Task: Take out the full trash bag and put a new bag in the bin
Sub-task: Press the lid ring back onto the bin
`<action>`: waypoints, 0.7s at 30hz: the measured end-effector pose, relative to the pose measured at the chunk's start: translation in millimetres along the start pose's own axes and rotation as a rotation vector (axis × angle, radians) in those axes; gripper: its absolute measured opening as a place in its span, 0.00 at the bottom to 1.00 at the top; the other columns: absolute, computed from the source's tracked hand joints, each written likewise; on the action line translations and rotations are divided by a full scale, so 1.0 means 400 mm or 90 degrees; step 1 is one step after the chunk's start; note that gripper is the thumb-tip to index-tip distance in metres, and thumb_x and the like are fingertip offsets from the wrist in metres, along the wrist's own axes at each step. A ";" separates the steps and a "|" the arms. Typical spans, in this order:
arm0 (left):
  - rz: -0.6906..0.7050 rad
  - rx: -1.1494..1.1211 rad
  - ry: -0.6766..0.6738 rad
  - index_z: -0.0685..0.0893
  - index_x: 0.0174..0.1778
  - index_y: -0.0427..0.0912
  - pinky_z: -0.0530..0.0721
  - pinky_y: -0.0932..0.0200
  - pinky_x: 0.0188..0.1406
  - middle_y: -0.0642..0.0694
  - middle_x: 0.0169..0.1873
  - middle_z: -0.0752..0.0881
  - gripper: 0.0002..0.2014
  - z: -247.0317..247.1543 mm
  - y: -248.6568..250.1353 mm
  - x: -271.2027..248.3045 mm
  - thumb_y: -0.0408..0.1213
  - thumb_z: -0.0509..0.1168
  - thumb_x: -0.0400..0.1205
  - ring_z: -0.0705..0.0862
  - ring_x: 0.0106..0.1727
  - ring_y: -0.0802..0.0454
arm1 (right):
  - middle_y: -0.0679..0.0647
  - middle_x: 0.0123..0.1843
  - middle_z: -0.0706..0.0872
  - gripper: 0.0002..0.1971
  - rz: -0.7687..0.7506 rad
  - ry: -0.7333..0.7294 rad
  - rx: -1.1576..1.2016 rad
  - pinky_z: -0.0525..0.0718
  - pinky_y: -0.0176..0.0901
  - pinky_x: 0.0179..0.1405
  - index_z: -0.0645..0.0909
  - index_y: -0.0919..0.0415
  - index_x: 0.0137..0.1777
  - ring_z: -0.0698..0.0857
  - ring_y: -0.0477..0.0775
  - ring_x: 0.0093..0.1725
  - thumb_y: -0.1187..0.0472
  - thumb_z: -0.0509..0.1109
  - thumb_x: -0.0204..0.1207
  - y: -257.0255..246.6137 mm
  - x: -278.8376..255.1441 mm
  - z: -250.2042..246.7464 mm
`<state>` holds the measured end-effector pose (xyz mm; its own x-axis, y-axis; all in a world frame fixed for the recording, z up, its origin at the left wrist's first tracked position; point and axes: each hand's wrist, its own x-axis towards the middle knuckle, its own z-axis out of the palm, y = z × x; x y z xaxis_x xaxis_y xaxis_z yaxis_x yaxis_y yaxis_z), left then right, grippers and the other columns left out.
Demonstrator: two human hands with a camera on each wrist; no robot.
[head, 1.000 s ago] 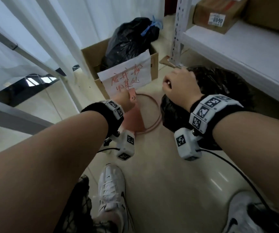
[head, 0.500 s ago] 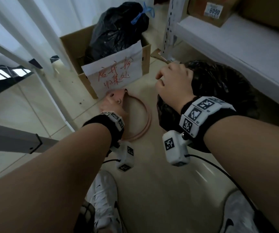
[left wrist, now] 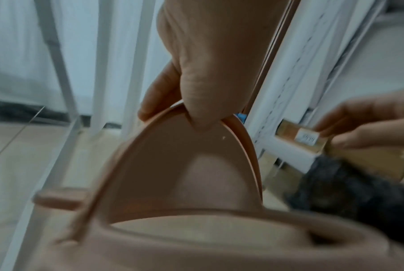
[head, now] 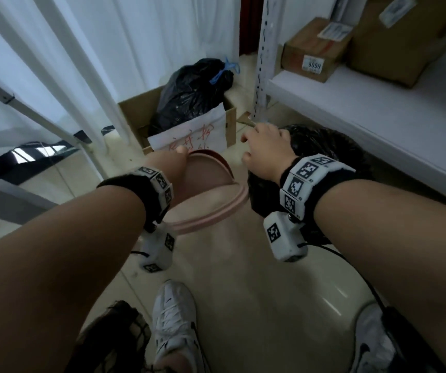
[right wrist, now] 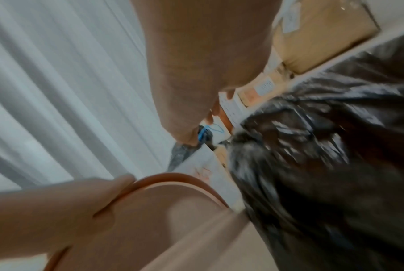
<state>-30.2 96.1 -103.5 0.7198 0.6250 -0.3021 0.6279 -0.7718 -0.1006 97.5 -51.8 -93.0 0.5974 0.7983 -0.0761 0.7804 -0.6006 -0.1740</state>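
Head view: two bare forearms with marker bands are seen reaching forward over a pale tiled floor (head: 256, 305).
Left hand (head: 168, 168): the far rim of the pink bin (head: 211, 200) is pinched, thumb inside and fingers outside, as shown in the left wrist view; the bin is tilted with its opening turned toward the camera.
Bin inside: a bare pink wall and bottom are shown, no bag in it.
Right hand (head: 266, 149): it is held over the top of the black bag (head: 324, 146), fingers partly spread and loosely bent; whether the bag's neck is gripped cannot be told, the right wrist view being blurred.
Black bag: full and bulging, it is placed just right of the bin, touching or nearly touching its rim, below a white shelf (head: 377, 114).
Box (head: 232, 119): an open carton stands on the floor beyond the bin, fronted by a white paper sign (head: 189, 135) with red writing.
Second bag (head: 189, 95): black, tied with a blue drawstring, seated in that carton.
Shelf load: brown parcels (head: 313, 49) with labels are stacked there.
Background: white curtains (head: 82, 49) are hung at left.
Feet: white sneakers (head: 173, 313) are seen at the bottom edge.
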 end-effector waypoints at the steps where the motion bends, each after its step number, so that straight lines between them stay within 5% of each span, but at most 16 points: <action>1: -0.002 0.021 0.010 0.69 0.73 0.31 0.74 0.47 0.67 0.29 0.68 0.77 0.22 -0.037 0.004 -0.014 0.41 0.44 0.89 0.77 0.68 0.34 | 0.60 0.71 0.72 0.21 -0.004 -0.013 0.004 0.63 0.60 0.72 0.70 0.58 0.70 0.68 0.64 0.72 0.55 0.60 0.78 -0.004 -0.005 -0.024; 4: 0.040 0.112 0.096 0.70 0.69 0.34 0.80 0.45 0.49 0.32 0.59 0.83 0.17 -0.156 0.009 -0.058 0.38 0.48 0.88 0.84 0.58 0.34 | 0.61 0.71 0.73 0.22 -0.042 0.003 0.048 0.70 0.58 0.69 0.68 0.60 0.71 0.71 0.65 0.71 0.55 0.61 0.78 -0.018 -0.032 -0.119; 6: 0.096 0.180 0.163 0.67 0.66 0.36 0.75 0.49 0.36 0.36 0.53 0.86 0.17 -0.218 0.005 -0.088 0.39 0.56 0.84 0.86 0.51 0.35 | 0.62 0.70 0.75 0.22 -0.047 0.018 0.100 0.75 0.57 0.67 0.68 0.61 0.71 0.73 0.65 0.69 0.57 0.62 0.78 -0.023 -0.052 -0.176; 10: 0.119 0.152 0.277 0.65 0.69 0.36 0.71 0.48 0.37 0.34 0.55 0.84 0.18 -0.331 0.056 -0.165 0.34 0.57 0.83 0.86 0.53 0.33 | 0.62 0.61 0.80 0.23 0.000 0.075 0.173 0.81 0.54 0.57 0.69 0.59 0.67 0.81 0.64 0.60 0.55 0.67 0.74 -0.008 -0.108 -0.271; 14: 0.198 0.107 0.359 0.63 0.71 0.35 0.75 0.45 0.35 0.34 0.54 0.82 0.19 -0.375 0.157 -0.223 0.30 0.56 0.83 0.86 0.48 0.30 | 0.63 0.64 0.82 0.28 0.098 0.148 0.187 0.79 0.52 0.58 0.63 0.60 0.75 0.81 0.66 0.64 0.58 0.66 0.76 0.084 -0.192 -0.328; 18: 0.309 0.102 0.377 0.62 0.72 0.37 0.72 0.49 0.25 0.37 0.56 0.80 0.23 -0.351 0.272 -0.229 0.34 0.61 0.82 0.85 0.39 0.34 | 0.61 0.58 0.86 0.15 0.195 0.154 0.098 0.81 0.51 0.52 0.77 0.58 0.62 0.84 0.66 0.57 0.56 0.64 0.76 0.203 -0.243 -0.309; 21: 0.383 0.079 0.367 0.61 0.75 0.40 0.76 0.48 0.28 0.38 0.61 0.78 0.26 -0.338 0.326 -0.202 0.34 0.61 0.82 0.85 0.41 0.34 | 0.62 0.56 0.86 0.14 0.207 0.102 0.079 0.76 0.47 0.47 0.80 0.58 0.58 0.84 0.66 0.56 0.56 0.66 0.74 0.268 -0.261 -0.302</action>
<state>33.5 -39.0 35.7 0.9808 0.0395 0.1908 0.0764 -0.9787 -0.1904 141.2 -205.1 14.9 0.8388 0.5444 0.0066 0.5235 -0.8030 -0.2848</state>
